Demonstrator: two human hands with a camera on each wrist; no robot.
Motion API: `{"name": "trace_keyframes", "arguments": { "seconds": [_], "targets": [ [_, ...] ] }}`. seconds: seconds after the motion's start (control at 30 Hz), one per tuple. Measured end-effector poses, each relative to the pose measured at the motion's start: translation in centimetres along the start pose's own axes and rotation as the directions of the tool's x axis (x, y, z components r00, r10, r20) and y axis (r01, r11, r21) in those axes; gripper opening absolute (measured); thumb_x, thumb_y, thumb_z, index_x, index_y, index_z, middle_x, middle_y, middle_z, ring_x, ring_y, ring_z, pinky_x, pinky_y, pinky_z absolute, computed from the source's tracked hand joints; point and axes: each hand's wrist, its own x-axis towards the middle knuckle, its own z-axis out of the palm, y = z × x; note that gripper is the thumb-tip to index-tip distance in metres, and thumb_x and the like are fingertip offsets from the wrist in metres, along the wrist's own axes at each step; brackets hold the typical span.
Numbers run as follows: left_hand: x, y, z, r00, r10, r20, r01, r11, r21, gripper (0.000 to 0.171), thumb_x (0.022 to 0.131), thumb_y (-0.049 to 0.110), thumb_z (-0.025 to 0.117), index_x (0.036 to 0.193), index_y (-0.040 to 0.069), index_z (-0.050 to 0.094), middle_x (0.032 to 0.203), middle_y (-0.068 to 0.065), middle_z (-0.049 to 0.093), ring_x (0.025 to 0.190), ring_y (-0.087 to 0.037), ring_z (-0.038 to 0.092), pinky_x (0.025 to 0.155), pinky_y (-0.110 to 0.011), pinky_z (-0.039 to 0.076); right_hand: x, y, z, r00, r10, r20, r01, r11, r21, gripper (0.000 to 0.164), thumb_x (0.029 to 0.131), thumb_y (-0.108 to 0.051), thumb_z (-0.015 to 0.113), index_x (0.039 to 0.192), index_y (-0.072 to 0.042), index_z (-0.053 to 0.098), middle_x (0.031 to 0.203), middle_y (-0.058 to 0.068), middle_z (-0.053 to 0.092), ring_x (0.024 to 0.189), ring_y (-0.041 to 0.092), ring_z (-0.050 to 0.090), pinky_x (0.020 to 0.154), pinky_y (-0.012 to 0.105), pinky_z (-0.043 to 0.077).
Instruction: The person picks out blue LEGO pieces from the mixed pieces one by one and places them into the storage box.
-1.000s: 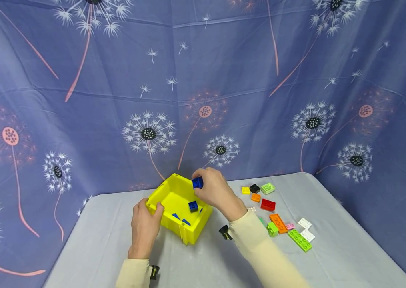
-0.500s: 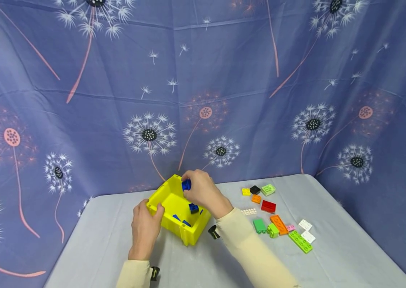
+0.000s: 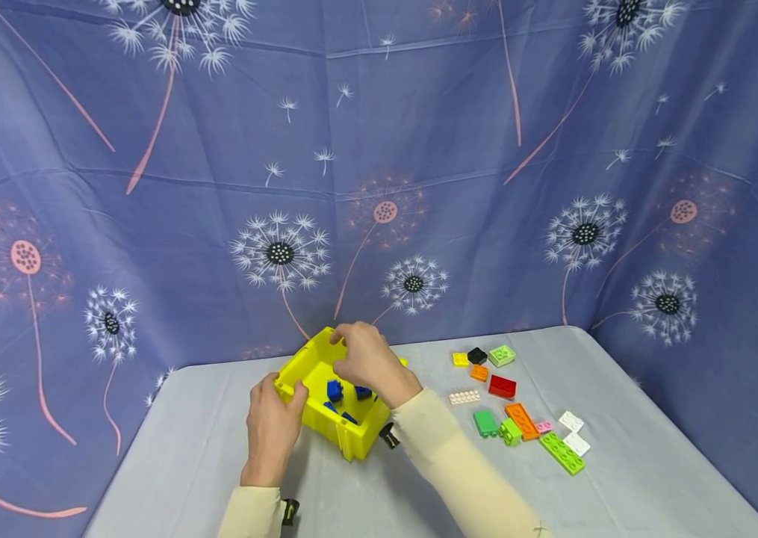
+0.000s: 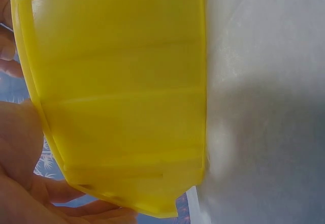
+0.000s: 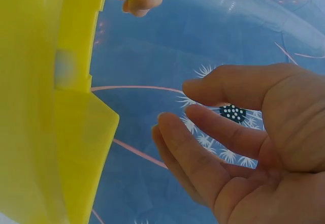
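A yellow bin (image 3: 323,424) stands on the table, and its side wall fills much of the left wrist view. My left hand (image 3: 271,422) grips its left rim, thumb over the edge and fingers outside. Inside lie a blue brick (image 3: 334,390), a second blue brick (image 3: 362,392) and small blue slivers (image 3: 349,418). Over the bin's right side hovers my right hand (image 3: 372,362). Nothing is between its thumb and fingers, which stand apart in the right wrist view, beside the bin's wall (image 5: 30,102).
To the bin's right, loose bricks are spread over the table (image 3: 177,448): a red brick (image 3: 502,386), a green one (image 3: 485,424), a long orange one (image 3: 521,421), a lime one (image 3: 561,453) and white pieces (image 3: 576,444). A patterned cloth (image 3: 486,224) hangs behind.
My right hand has moved left over the bin and let go of the blue brick it held, which now lies inside. My left hand has stayed on the rim.
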Motion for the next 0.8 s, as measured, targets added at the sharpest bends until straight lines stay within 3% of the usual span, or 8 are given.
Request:
{"name": "trace_keyframes", "arguments": {
  "seconds": [0.4, 0.63, 0.8],
  "targets": [
    [-0.1, 0.3, 0.3, 1.000, -0.006, 0.015, 0.006, 1.000, 0.008, 0.068, 0.100, 0.041, 0.056, 0.149, -0.004, 0.043, 0.145, -0.029, 0.045, 0.114, -0.046, 0.058, 0.099, -0.061, 0.047, -0.5, 0.4, -0.1, 1.000, 0.012, -0.013, -0.012, 0.999, -0.035, 0.038, 0.086, -0.010, 0.075, 0.124, -0.012, 0.073, 0.118, 0.009, 0.068, 0.104, 0.026, 0.065, 0.074, 0.032, 0.055],
    [0.3, 0.1, 0.4, 1.000, 0.021, 0.015, -0.021, 1.000, 0.008, 0.068, 0.101, 0.040, 0.058, 0.149, -0.006, 0.042, 0.145, -0.031, 0.045, 0.118, -0.049, 0.056, 0.100, -0.063, 0.044, -1.1, 0.5, -1.3, 1.000, 0.021, -0.023, -0.022, 0.999, -0.038, 0.037, 0.089, -0.015, 0.074, 0.126, -0.014, 0.072, 0.118, 0.008, 0.068, 0.107, 0.025, 0.063, 0.081, 0.037, 0.056],
    [0.8, -0.4, -0.2, 0.999, 0.013, 0.035, -0.014, 1.000, 0.024, 0.081, 0.101, 0.045, 0.056, 0.157, -0.007, 0.029, 0.150, -0.034, 0.041, 0.130, -0.054, 0.049, 0.107, -0.065, 0.039, -1.8, 0.8, -2.2, 0.998, -0.005, -0.069, 0.004, 1.000, -0.021, 0.034, 0.090, -0.017, 0.069, 0.124, -0.013, 0.072, 0.116, 0.008, 0.069, 0.105, 0.025, 0.064, 0.087, 0.042, 0.054]
  ]
}}
